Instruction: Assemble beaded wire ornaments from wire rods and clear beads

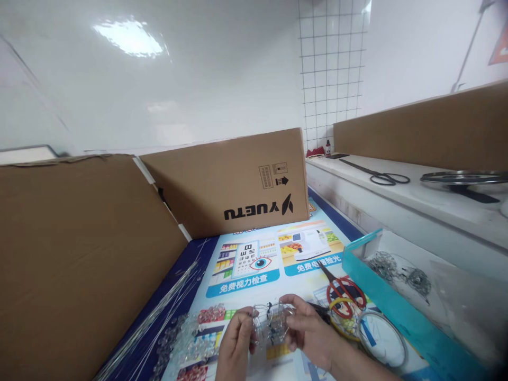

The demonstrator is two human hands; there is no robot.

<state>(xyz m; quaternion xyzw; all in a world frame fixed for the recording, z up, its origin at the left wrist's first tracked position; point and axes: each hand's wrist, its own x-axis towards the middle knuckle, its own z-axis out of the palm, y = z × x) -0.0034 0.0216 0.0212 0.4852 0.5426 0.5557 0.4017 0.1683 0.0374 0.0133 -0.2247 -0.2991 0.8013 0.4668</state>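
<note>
Between my two hands, low in the middle of the head view, is a small openwork wire piece (271,324) of bent silvery wire with dark twisted bits along its middle. My left hand (237,338) pinches its left side between thumb and fingers. On the opposite side, my right hand (307,329) grips the wire with curled fingers. Clear beads (190,341) lie in a loose heap left of my left hand. Just right of my right hand are red-handled scissors (345,296), a yellow-handled tool (340,317) and a ring of coiled wire (383,338).
A turquoise box (400,301) at the right holds similar wire pieces (397,272). Long straight wires (159,307) lie on the left. Cardboard (238,185) stands behind and along the left. Black scissors (381,175) and a round metal item (464,180) rest on the white ledge (416,206).
</note>
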